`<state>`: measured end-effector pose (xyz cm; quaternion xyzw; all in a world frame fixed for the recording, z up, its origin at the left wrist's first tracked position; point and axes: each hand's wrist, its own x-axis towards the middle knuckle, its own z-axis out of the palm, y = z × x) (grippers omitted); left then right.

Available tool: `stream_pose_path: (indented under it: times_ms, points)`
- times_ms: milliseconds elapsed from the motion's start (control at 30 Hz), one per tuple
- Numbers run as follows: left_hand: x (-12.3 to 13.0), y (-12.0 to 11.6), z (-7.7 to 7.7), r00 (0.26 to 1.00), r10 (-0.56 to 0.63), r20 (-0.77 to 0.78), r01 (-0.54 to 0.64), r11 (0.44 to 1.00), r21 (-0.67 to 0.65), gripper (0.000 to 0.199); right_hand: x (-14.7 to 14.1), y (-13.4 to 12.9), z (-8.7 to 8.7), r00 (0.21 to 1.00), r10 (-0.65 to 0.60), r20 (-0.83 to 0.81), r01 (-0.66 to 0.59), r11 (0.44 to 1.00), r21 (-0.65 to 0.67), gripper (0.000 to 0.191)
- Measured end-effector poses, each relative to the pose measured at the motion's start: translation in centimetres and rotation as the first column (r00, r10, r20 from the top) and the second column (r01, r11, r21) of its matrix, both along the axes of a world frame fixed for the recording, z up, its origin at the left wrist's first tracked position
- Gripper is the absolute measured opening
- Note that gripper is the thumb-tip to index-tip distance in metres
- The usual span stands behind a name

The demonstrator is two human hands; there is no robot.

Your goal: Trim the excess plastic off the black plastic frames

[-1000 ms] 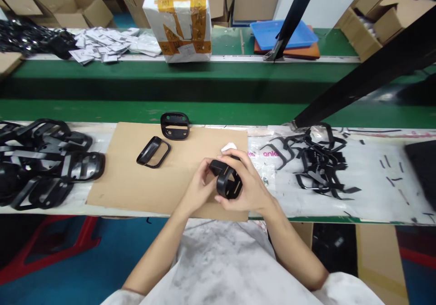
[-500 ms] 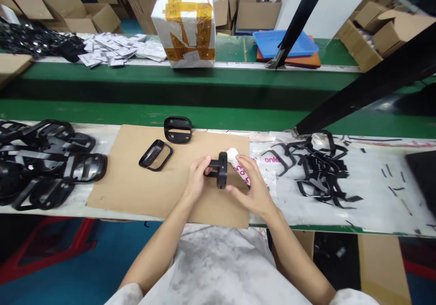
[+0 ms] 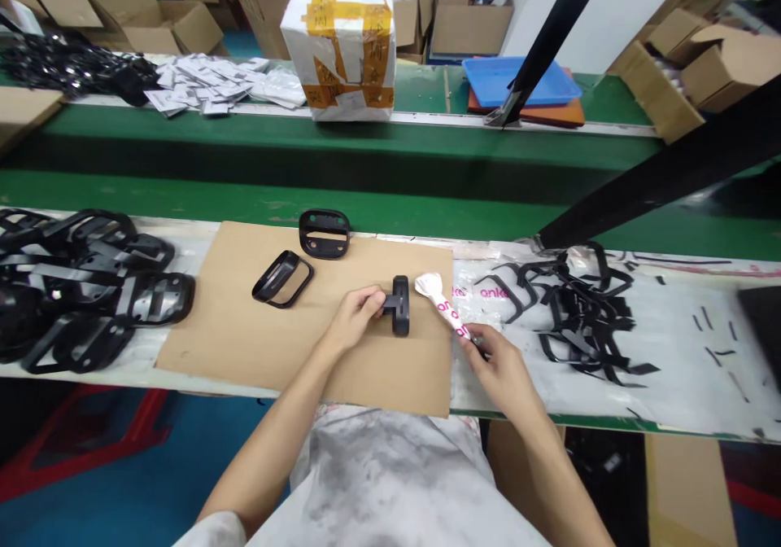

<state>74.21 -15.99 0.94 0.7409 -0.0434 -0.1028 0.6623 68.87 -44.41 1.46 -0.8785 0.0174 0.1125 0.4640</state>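
My left hand (image 3: 357,317) is closed on a black plastic frame part (image 3: 400,307), held edge-on above the cardboard sheet (image 3: 244,360). My right hand (image 3: 497,364) grips the dark lower end of a stick-like tool wrapped in white film with pink lettering (image 3: 450,312). Its white, rounded end points up and left, apart from the held part. Two more black frame parts lie on the cardboard: one tilted (image 3: 282,278), the other near the back edge (image 3: 325,234).
Black frame parts (image 3: 98,286) are heaped at the left. Thin black strips (image 3: 577,311) lie tangled at the right. Behind stand a taped white box (image 3: 342,50) and a blue tray (image 3: 518,81). A black post (image 3: 549,42) slants over the right side.
My right hand has moved right and down, away from the frame part, and has closed on the wrapped tool. The left hand still holds the part, shifted slightly.
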Motion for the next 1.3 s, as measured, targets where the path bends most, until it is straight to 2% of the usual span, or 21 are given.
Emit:
stream_pose_path:
  times_ms: [67, 133, 267, 367, 500, 600, 667, 767, 833, 900, 1067, 1133, 1300]
  points:
    - [-0.2, 0.2, 0.0, 0.999, -0.047, 0.01, 0.047, 0.999, 0.021, 0.059, -0.9, -0.5, 0.5, 0.984, 0.005, -0.178, 0.022, 0.988, 0.15, 0.042]
    - [-0.2, 0.0, -0.2, 0.999, -0.044, 0.02, 0.044, 0.999, 0.016, 0.059, -1.9, -0.7, 0.9, 0.954, 0.026, -0.298, 0.064, 0.956, 0.288, 0.045]
    - [-0.1, -0.9, -0.9, 0.997, 0.067, 0.048, -0.068, 0.998, 0.01, 0.061, -3.6, 0.1, 1.2, 0.928, 0.073, -0.364, 0.103, 0.891, 0.442, 0.042]
    - [-0.3, -1.6, -1.4, 0.987, 0.14, 0.085, -0.144, 0.989, 0.042, 0.06, -4.4, 1.3, 0.7, 0.915, 0.139, -0.378, 0.07, 0.869, 0.489, 0.041]
    - [-0.4, -1.1, -1.8, 0.984, 0.12, 0.132, -0.133, 0.987, 0.089, 0.057, -4.8, 2.2, -0.1, 0.935, 0.144, -0.325, 0.002, 0.912, 0.41, 0.042]
    - [-0.2, 0.5, -1.4, 0.969, -0.008, 0.248, -0.045, 0.977, 0.209, 0.059, -4.7, 2.1, -0.2, 0.952, 0.147, -0.267, -0.063, 0.951, 0.301, 0.044]
    - [-0.1, 1.8, -0.9, 0.931, -0.13, 0.342, 0.009, 0.943, 0.334, 0.062, -4.4, 1.9, 0.0, 0.96, 0.158, -0.23, -0.107, 0.969, 0.221, 0.045]
    - [-0.3, 3.2, -0.2, 0.902, -0.21, 0.376, -0.038, 0.831, 0.555, 0.053, -4.1, 1.7, 0.6, 0.97, 0.179, -0.162, -0.161, 0.98, 0.119, 0.047]
    - [-0.5, 3.4, -0.1, 0.918, -0.195, 0.345, -0.112, 0.706, 0.699, 0.038, -3.9, 1.8, 0.8, 0.974, 0.189, -0.125, -0.18, 0.98, 0.079, 0.048]
    - [-0.5, 3.2, -0.3, 0.932, -0.2, 0.302, -0.131, 0.591, 0.796, 0.029, -3.9, 2.0, 1.0, 0.976, 0.187, -0.113, -0.181, 0.981, 0.063, 0.049]
    - [0.6, 2.8, -0.7, 0.929, -0.267, 0.258, -0.115, 0.454, 0.884, 0.016, -3.9, 2.5, 0.5, 0.981, 0.179, -0.08, -0.175, 0.983, 0.05, 0.049]
    - [1.4, 3.0, -0.6, 0.922, -0.279, 0.268, -0.126, 0.438, 0.89, 0.015, -3.9, 2.7, 0.1, 0.984, 0.168, -0.052, -0.166, 0.985, 0.043, 0.048]
    - [2.6, 3.1, -0.6, 0.915, -0.241, 0.324, -0.162, 0.516, 0.841, 0.016, -2.9, 3.3, -0.7, 0.992, 0.125, 0.021, -0.125, 0.992, 0.03, 0.044]
